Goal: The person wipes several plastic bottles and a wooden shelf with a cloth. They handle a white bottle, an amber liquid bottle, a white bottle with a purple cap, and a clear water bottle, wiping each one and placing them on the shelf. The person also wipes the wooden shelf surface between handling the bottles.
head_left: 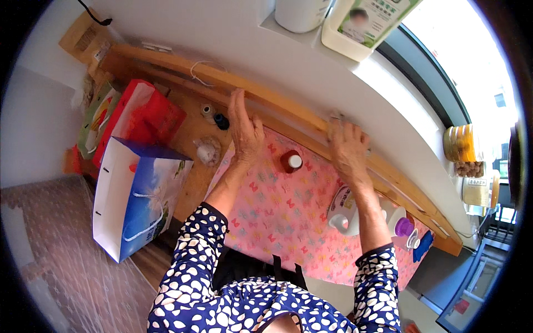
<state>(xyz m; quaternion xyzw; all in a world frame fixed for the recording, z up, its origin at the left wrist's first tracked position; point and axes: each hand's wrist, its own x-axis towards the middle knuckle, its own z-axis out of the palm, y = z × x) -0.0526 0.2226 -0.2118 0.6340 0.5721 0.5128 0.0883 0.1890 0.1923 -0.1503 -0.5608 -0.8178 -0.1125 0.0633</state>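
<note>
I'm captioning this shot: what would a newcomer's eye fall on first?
Probably the pink patterned cloth across the middle, with a white-capped brown bottle on it, between the left hand and right hand. Toward the picture's left, a red bag and a blue-and-white bag also stand out.

Likely a home: the worktop (200,177) bears a pink patterned cloth (272,222); paper carrier bags (161,188) stand at left; jars (458,143) and plastic bottles (342,40) line the windowsill (404,91).

Pale wall (216,33); dark-framed window (463,55) at upper right; bright daylight on the white sill (397,86)
</note>
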